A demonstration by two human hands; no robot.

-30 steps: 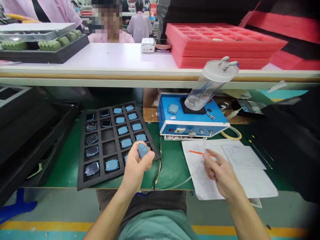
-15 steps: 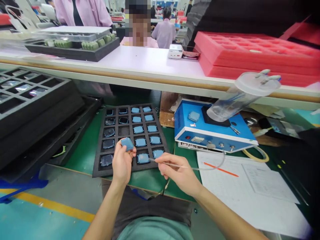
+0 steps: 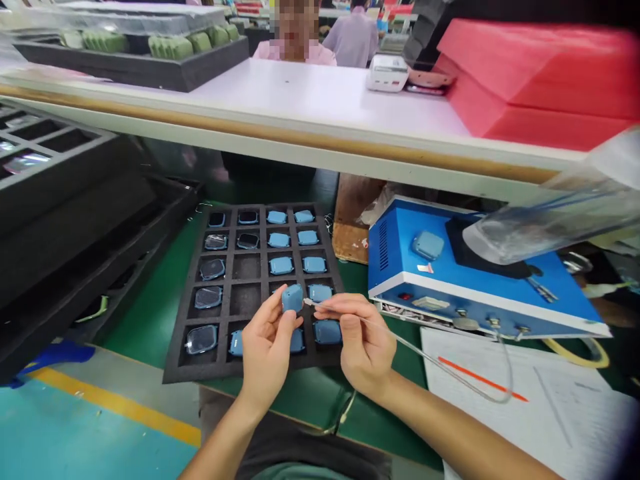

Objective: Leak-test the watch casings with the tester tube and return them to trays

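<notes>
1. Now we see the left hand (image 3: 267,350) mostly closed, pinching a small blue watch case (image 3: 293,299) between thumb and fingers, up above the black foam tray (image 3: 175,363).
2. Half a second ago that case lay flatter in the hand. Now it looks more stood up, so we get a side of it facing toward the other hand.
3. The right hand (image 3: 367,350) has moved the most. A second ago we saw it over the papers (image 3: 470,427); now it is right by the case. Its fingers are curled in close, holding a thin clear tube (image 3: 425,355) near the tip (image 3: 309,303).
4. The tip is just beside the case. We cannot tell if they touch.
5. So the case and the tube have come together, and we think the work on this one case is going on now.
6. The tube loops over the papers to the front of the blue box (image 3: 400,287). Another case (image 3: 428,245) sits on top of that box, just as it did a second ago, and the orange stick (image 3: 483,378) lies on the papers.
</notes>
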